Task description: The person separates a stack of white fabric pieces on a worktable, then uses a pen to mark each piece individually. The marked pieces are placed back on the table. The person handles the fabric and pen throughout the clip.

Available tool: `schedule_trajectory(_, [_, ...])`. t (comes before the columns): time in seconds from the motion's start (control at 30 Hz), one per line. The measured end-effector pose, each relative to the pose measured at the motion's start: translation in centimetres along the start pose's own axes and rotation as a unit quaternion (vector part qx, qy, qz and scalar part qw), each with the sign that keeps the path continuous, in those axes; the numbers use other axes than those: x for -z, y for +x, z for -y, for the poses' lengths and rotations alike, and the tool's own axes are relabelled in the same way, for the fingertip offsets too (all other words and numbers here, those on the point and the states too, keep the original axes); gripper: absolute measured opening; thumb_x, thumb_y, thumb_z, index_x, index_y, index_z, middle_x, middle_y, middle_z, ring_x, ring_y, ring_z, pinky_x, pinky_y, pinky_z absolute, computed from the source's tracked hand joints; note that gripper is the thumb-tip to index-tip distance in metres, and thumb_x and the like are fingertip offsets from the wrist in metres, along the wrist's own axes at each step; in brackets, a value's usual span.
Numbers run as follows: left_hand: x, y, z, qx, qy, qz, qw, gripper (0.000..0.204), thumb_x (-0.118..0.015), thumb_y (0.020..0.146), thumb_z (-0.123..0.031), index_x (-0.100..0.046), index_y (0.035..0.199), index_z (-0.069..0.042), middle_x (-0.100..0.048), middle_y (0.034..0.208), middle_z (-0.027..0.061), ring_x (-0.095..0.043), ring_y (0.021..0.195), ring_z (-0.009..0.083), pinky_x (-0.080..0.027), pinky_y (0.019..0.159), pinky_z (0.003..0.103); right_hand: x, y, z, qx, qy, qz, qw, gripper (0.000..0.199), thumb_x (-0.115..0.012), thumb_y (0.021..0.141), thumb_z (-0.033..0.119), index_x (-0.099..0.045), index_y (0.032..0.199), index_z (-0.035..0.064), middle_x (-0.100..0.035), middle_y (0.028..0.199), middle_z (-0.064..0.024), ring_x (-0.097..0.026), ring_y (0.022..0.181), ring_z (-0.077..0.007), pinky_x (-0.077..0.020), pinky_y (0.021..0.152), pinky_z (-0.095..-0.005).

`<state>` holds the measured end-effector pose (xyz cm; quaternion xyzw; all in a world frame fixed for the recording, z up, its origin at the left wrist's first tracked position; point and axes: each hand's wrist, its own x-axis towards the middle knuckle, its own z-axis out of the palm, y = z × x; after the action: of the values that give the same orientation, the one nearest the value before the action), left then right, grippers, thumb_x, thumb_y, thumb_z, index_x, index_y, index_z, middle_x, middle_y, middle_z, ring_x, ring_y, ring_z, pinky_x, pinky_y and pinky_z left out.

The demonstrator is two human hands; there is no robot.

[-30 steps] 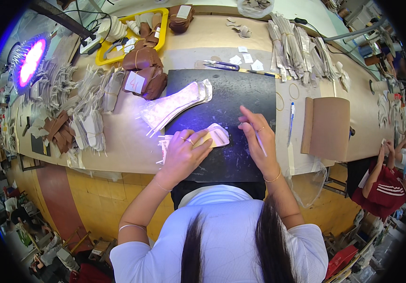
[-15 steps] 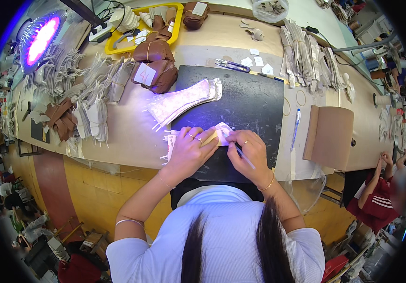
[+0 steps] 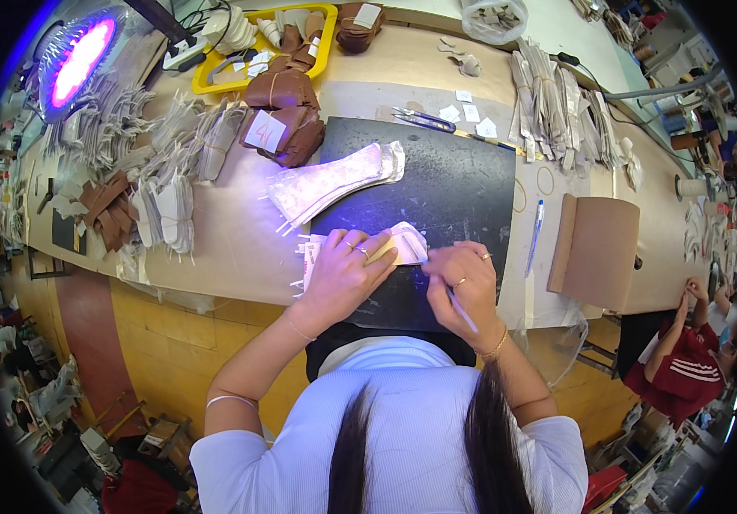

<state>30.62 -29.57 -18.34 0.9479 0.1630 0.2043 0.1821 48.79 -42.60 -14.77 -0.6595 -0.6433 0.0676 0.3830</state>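
My left hand (image 3: 343, 270) rests on a small stack of pale cut pieces (image 3: 408, 243) at the near edge of the black cutting mat (image 3: 462, 184). Its fingers are bent together and hold the stack, with a yellowish strip (image 3: 379, 254) under the fingertips. Just right of the stack, my right hand (image 3: 464, 291) is closed round a slim pale pen (image 3: 462, 313), whose rear end sticks out toward me. The tip is hidden or blurred, and the hand is slightly apart from the stack. Beyond my hands, another fan of pale curved pieces (image 3: 338, 184) lies on the mat.
Brown bundles (image 3: 287, 128) and a yellow tray (image 3: 328, 51) stand at the back left. Thread snips (image 3: 424, 118), a blue pen (image 3: 535, 236) and a brown board (image 3: 595, 253) lie around the mat. A bright lamp (image 3: 81, 64) shines from the left; a person (image 3: 681, 364) sits at right.
My right hand has drawn back to the right, away from the stack, with the pen still in it. My left hand has stayed in place on the pieces.
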Motion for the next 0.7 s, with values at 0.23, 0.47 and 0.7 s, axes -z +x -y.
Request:
schedule_trajectory(0.23, [4.9, -1.1, 2.1, 0.100, 0.021, -0.057, 0.993, 0.024, -0.082, 0.079, -0.018, -0.077, 0.102, -0.011, -0.071, 0.118, 0.0055, -0.062, 0.101, 0.0260, -0.048, 0.089, 0.041, -2.5, 0.8, -1.6, -0.057, -0.109, 0.059, 0.991, 0.040, -0.080, 0.080, 0.016, -0.068, 0.118, 0.0120, -0.063, 0.104, -0.0082, -0.059, 0.098, -0.0295, -0.0436, 0.090, -0.0411])
schedule_trajectory(0.47, [8.4, -2.9, 3.3, 0.195, 0.039, -0.121, 0.972, 0.028, -0.084, 0.076, -0.011, -0.078, 0.104, -0.007, -0.072, 0.115, 0.0088, -0.063, 0.100, 0.0282, -0.050, 0.089, 0.039, -3.0, 0.9, -1.5, -0.009, -0.072, 0.052, 0.996, 0.024, -0.078, 0.079, 0.014, -0.067, 0.099, 0.0097, -0.057, 0.094, -0.0078, -0.056, 0.089, -0.0292, -0.0434, 0.081, -0.0418])
schedule_trajectory(0.7, [10.5, -4.3, 3.9, 0.259, 0.024, -0.189, 0.947, 0.028, -0.083, 0.079, -0.003, -0.078, 0.107, -0.005, -0.070, 0.120, 0.0076, -0.064, 0.102, 0.0238, -0.052, 0.088, 0.035, -3.4, 2.1, 0.7, 0.084, 0.115, 0.071, 0.987, 0.030, -0.079, 0.075, 0.000, -0.059, 0.096, 0.0075, -0.063, 0.088, -0.0092, -0.065, 0.075, -0.0280, -0.0536, 0.066, -0.0379])
